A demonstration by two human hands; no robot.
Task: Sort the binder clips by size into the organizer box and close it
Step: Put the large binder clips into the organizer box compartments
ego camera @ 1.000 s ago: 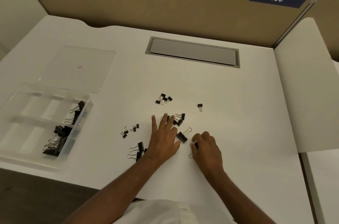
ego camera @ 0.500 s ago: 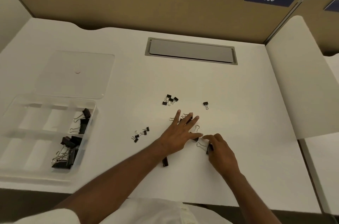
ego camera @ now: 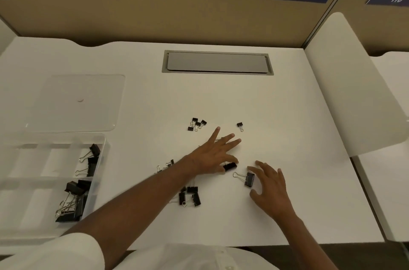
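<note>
While the clear plastic organizer box [ego camera: 28, 183] sits open at the table's [ego camera: 287, 101] left edge, sorting is only partly done. Its flat transparent lid [ego camera: 75, 103] lies just beyond it on the table. Two right-hand compartments hold black binder clips with wire handles: a few medium ones [ego camera: 91, 159] in the farther cell, a heap of large ones [ego camera: 73, 201] in the nearer. The other compartments look unfilled.

Left on the table: a cluster of tiny black clips [ego camera: 197, 124] beyond the hands, one lone tiny clip [ego camera: 240, 125] to its right, some small clips [ego camera: 167, 164] partly hidden by the left forearm, a group of medium clips [ego camera: 190, 197] near the table's front.

Left hand [ego camera: 214, 154]: fingers spread and straight, flat over the table, thumb touching a black clip [ego camera: 230, 166]; grip apart, holding nothing. Right hand [ego camera: 269, 185]: fingers loosely curved around, not closed on, a medium black clip with wire loops [ego camera: 247, 179]; grip apart.

Judgement: roughly midway at best. All small sizes remain to be boxed, then the lid must go on.
</note>
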